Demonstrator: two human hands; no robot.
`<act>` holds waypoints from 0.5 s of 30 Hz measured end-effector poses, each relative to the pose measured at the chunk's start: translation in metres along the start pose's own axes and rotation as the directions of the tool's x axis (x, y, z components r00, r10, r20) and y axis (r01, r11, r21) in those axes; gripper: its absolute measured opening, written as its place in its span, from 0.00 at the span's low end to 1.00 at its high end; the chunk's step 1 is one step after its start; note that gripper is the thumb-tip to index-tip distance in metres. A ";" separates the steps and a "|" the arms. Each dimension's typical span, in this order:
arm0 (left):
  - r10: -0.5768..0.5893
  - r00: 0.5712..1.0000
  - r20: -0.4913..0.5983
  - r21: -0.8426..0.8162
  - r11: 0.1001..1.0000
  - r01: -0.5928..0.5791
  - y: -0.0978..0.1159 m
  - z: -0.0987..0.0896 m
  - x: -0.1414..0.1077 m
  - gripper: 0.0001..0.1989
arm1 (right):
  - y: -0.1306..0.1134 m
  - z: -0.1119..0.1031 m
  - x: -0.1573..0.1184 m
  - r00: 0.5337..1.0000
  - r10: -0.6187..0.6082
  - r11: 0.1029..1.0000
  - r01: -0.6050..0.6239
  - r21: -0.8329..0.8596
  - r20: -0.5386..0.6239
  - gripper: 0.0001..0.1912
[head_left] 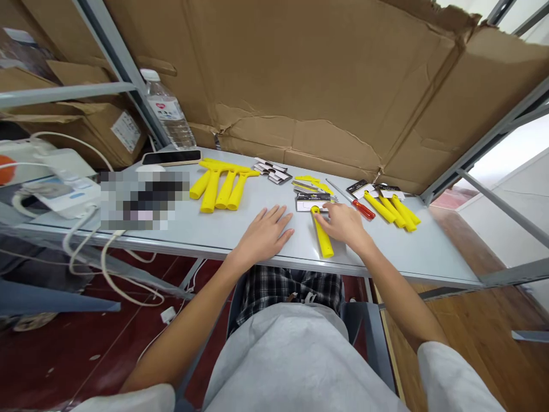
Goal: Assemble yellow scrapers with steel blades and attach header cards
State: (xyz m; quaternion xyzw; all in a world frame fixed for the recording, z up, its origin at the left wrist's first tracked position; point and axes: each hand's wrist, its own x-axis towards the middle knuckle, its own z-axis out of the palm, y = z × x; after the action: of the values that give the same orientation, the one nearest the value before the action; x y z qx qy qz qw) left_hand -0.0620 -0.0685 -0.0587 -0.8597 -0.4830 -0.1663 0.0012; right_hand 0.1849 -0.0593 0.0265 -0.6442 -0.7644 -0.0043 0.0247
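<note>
Head view: print on the black-and-white header card (305,203) and the water bottle's red-marked label (167,109) is too small to read. That card tops a yellow plastic handle (323,237) on the grey tabletop (407,257), long axis running from card toward the front edge, slanting slightly right. Right hand (343,223), half curled, touches its card end; whether it grips, I cannot tell. Left hand (265,233) lies flat, fingers spread

A clear bottle (168,111) stands just behind a phone (172,157).
</note>
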 end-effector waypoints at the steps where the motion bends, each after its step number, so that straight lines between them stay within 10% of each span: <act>1: 0.005 1.000 -0.001 -0.001 1.000 -0.005 0.000 0.000 0.000 0.31 | -0.006 -0.001 0.006 1.000 -0.001 1.000 0.001 -0.007 0.008 0.29; 9: -0.007 1.000 -0.016 -0.030 1.000 0.007 0.001 0.000 0.000 0.29 | -0.013 0.008 0.020 0.999 -0.019 1.000 0.019 -0.003 0.026 0.23; 15: -0.015 1.000 -0.016 -0.039 0.999 0.014 0.002 -0.002 0.001 0.29 | 0.030 -0.007 0.004 0.997 -0.011 0.999 0.009 -0.031 -0.071 0.22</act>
State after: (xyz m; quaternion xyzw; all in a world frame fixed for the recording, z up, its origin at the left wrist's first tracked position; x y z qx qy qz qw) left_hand -0.0605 -0.0696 -0.0559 -0.8547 -0.4858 -0.1827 -0.0125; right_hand 0.2138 -0.0501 0.0333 -0.6402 -0.7661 -0.0389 0.0420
